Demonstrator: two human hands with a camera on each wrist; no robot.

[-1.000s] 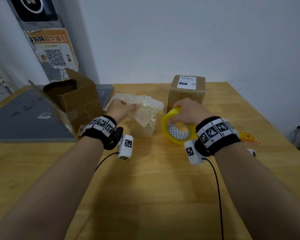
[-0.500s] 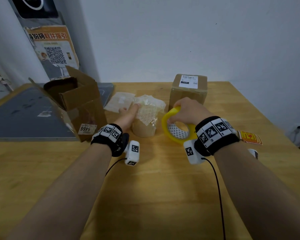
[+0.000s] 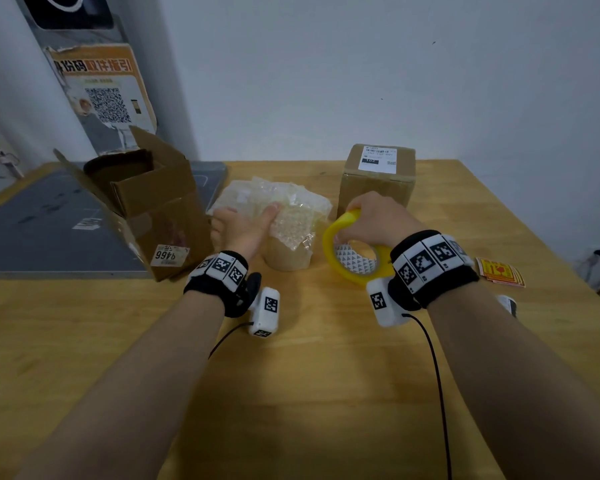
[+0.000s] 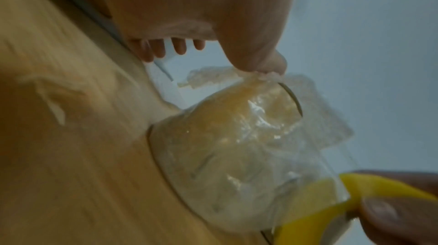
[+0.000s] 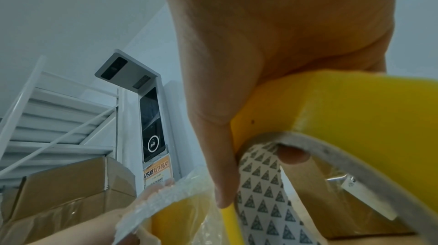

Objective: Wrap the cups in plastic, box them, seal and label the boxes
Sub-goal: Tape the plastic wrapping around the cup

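A cup point(image 3: 288, 252) draped in bubble wrap point(image 3: 291, 216) stands upright on the wooden worktop point(image 3: 309, 375), roughly midway between its left and right edges and nearer the far edge than the near one. The left hand point(image 3: 245, 225) lies against the left side of the wrap with the palm turned up; in the left wrist view its fingers are extended and the thumb tip point(image 4: 270, 65) touches the plastic at the top of the cup, so the hand is spread rather than closed around it. The right hand point(image 3: 378, 216) is clamped on a roll of yellow tape point(image 3: 354, 252), fingers curled over the rim and one fingertip point(image 5: 292, 156) poking inside the patterned core, with the roll held on edge just right of the cup. Left of the cup stands an open cardboard box point(image 3: 146, 206), flaps up, a price sticker on its near face. Behind the tape, close to the far edge, sits a closed box point(image 3: 378, 178) with a white shipping label point(image 3: 378, 159) on top. A small stack of orange stickers point(image 3: 499, 271) lies by the right edge. A grey mat point(image 3: 49, 223) covers the far left corner.
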